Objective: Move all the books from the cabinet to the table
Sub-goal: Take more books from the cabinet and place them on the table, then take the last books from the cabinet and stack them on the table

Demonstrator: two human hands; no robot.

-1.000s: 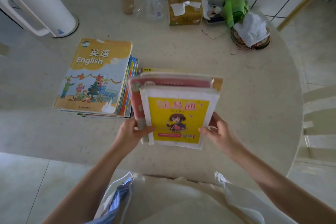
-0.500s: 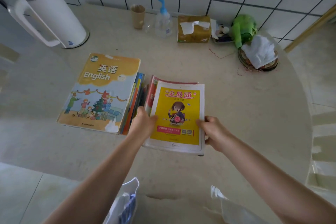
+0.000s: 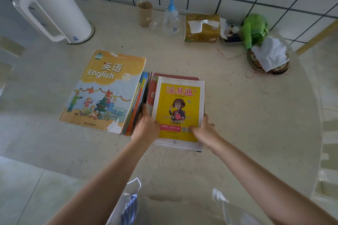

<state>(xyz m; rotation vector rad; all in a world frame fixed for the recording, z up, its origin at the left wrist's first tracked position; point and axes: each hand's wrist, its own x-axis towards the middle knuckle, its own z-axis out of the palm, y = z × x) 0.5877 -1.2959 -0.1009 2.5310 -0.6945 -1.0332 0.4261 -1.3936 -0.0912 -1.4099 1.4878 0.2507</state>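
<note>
A stack topped by a yellow-covered book (image 3: 180, 104) lies flat on the round beige table (image 3: 247, 115), with a red book (image 3: 152, 89) showing beneath it. My left hand (image 3: 146, 126) rests against the stack's near left edge. My right hand (image 3: 203, 129) presses on its near right corner, fingers on the yellow cover. Left of it, touching, sits a taller pile topped by an English textbook (image 3: 104, 89) with a Christmas scene. The cabinet is out of view.
Along the tiled wall stand a white kettle (image 3: 53, 11), a paper cup (image 3: 145, 12), a pump bottle (image 3: 171, 18), a tissue box (image 3: 202, 27), a green bag (image 3: 255, 29) and a basket with a white cloth (image 3: 268, 56). A chair (image 3: 329, 151) stands at right.
The stack with the yellow book was held tilted above the table; it now lies flat beside the English pile. Both hands stay at its near edge.
</note>
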